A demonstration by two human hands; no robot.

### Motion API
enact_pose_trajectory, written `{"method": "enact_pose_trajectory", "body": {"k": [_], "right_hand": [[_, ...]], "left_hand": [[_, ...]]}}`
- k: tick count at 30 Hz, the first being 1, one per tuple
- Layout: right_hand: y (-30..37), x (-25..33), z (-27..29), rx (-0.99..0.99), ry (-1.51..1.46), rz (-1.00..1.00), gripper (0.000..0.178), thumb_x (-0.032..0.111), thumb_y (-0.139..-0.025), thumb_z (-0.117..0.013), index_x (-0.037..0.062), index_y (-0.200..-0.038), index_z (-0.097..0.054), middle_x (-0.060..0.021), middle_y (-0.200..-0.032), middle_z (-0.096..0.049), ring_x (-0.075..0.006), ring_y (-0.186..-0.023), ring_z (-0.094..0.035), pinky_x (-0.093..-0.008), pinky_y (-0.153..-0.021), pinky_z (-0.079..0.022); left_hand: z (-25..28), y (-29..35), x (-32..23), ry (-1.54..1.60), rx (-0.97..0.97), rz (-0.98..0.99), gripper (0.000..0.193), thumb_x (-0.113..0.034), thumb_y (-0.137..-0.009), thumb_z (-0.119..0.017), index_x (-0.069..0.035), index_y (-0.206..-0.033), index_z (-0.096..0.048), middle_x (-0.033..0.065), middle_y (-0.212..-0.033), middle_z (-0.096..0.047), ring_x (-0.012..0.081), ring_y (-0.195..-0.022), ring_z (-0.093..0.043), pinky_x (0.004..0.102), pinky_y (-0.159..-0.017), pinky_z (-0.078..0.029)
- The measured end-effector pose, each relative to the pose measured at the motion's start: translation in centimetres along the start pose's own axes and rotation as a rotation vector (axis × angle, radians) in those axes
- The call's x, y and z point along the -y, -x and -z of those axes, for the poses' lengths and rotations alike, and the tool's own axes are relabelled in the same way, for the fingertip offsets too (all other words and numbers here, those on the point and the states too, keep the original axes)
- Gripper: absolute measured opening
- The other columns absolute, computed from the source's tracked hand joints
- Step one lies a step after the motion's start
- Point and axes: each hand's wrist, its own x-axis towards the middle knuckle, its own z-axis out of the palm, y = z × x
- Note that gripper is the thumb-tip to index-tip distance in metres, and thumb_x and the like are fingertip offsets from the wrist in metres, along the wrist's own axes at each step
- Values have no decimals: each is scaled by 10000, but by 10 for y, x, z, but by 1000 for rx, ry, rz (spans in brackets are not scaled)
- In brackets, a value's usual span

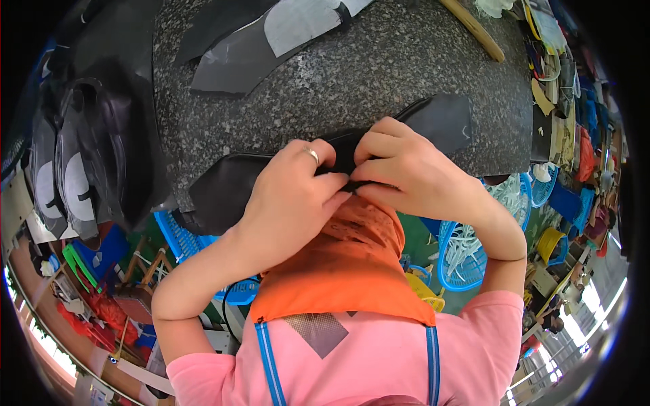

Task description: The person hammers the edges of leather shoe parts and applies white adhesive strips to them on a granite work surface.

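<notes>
Your left hand (291,196) and right hand (399,169) meet at the near edge of the counter (379,74), fingertips almost touching. Both are closed in a pinch on the black piece (223,186), a long, flat, curved strip that lies across the speckled stone. Your left hand, with a ring (313,154) on one finger, grips its middle from the left; your right hand clamps it just beside, from the right. The strip runs out from under your hands both ways: its wide end lies to the lower left, at the counter's rim, and its narrower end (443,115) reaches up to the right. Right below your hands, the orange cloth (352,271) hangs down over your chest, its top tucked at the spot where your fingers press. More dark cut pieces (237,61) lie well apart at the far side of the counter.
</notes>
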Motion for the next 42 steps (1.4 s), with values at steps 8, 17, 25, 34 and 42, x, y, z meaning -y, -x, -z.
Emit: {"method": "enact_pose_trajectory", "body": {"k": [8, 17, 25, 34, 42], "right_hand": [[21, 7, -24, -146, 268, 75, 278, 145, -680, -729, 49, -938, -688, -37, -1026, -592, -253, -1042, -552, -364, -880, -473], [-7, 25, -27, -49, 488, 124, 85, 161, -714, -623, 110, -756, -569, -14, -805, -510, -189, -812, -532, -320, -702, -435], [-10, 30, -1, -477, -348, 57, 174, 133, -824, -779, 26, -920, -680, -86, -831, -632, -253, -767, -641, -358, -660, -510], [50, -109, 95, -1054, 118, -513, 194, 188, -921, -667, 47, -1038, -729, -124, -993, -708, -218, -897, -689, -350, -791, -546], [165, -293, 248, -865, 1220, -1058, 227, 225, -909, -589, 203, -1090, -725, -73, -1279, -628, -319, -1230, -558, -471, -985, -474]], "left_hand": [[-4, 0, 3, 102, -5, 65, 72, -64, -780, -721, -23, -839, -712, 92, -1008, -600, 269, -921, -594, 366, -792, -496], [-4, 51, 22, -360, 3, -128, 552, -183, -756, -709, -107, -1292, -598, 96, -1320, -590, 257, -1285, -526, 429, -1062, -411], [32, 57, 21, 495, -657, 221, 911, 155, -706, -463, 0, -1565, -202, 173, -1612, -273, 296, -1476, -303, 439, -1218, -191], [101, 36, -7, 284, -825, 373, 761, 111, -757, -550, 2, -1494, -396, 139, -1475, -456, 231, -1356, -428, 359, -1136, -317], [49, -30, 25, -492, -341, 115, 762, -148, -707, -813, -89, -1403, -509, 217, -1489, -399, 431, -1387, -346, 525, -1157, -270]]}}
